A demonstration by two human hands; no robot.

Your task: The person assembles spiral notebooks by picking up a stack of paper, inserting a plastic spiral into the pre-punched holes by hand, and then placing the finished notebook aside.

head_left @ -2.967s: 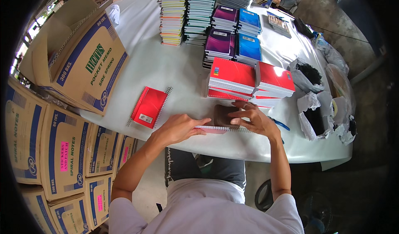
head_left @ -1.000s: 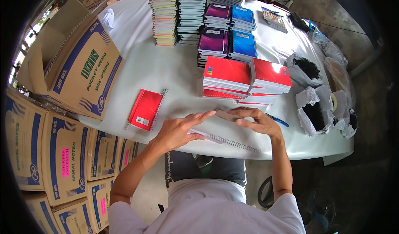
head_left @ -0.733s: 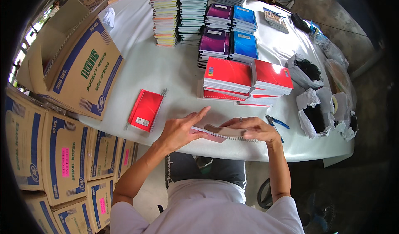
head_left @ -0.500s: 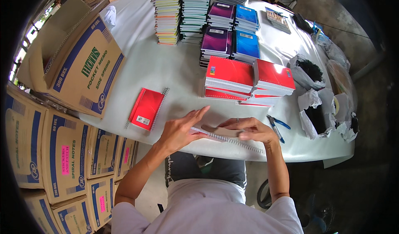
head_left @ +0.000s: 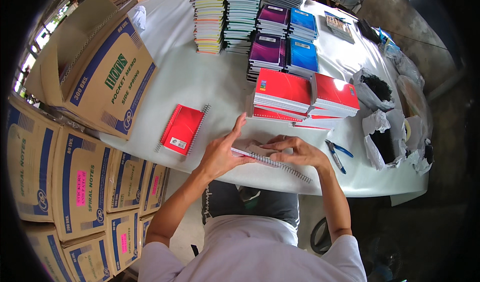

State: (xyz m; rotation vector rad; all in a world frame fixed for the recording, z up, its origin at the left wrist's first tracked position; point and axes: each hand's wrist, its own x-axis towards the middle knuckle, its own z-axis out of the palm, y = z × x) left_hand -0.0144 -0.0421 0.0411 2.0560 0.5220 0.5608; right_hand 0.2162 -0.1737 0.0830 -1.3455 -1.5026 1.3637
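My left hand (head_left: 219, 154) grips the near-left end of a small notebook (head_left: 241, 152) just above the table's front edge, its index finger raised. A dark wire spiral (head_left: 296, 173) runs along the notebook's near edge and sticks out beyond it to the right. My right hand (head_left: 299, 151) is closed on the notebook's greyish-brown board cover (head_left: 254, 148), fingers bent over it. How far the coil passes through the holes is too small to tell. Left of my hands lie red spiral notebooks (head_left: 186, 127), with coils showing on both sides.
Red notebook stacks (head_left: 282, 89) stand ahead, with purple (head_left: 266, 48), blue (head_left: 304, 56) and taller stacks (head_left: 208, 22) behind. Blue-handled pliers (head_left: 339, 154) lie right, near paper-wrapped black coils (head_left: 384, 144). An open carton (head_left: 112, 82) stands left, above stacked boxes (head_left: 82, 182). Another person's arm shows at the far edge.
My right hand has shifted left along the notebook, and the board cover is bent up more steeply. My left index finger points up more. The whole view has shifted slightly.
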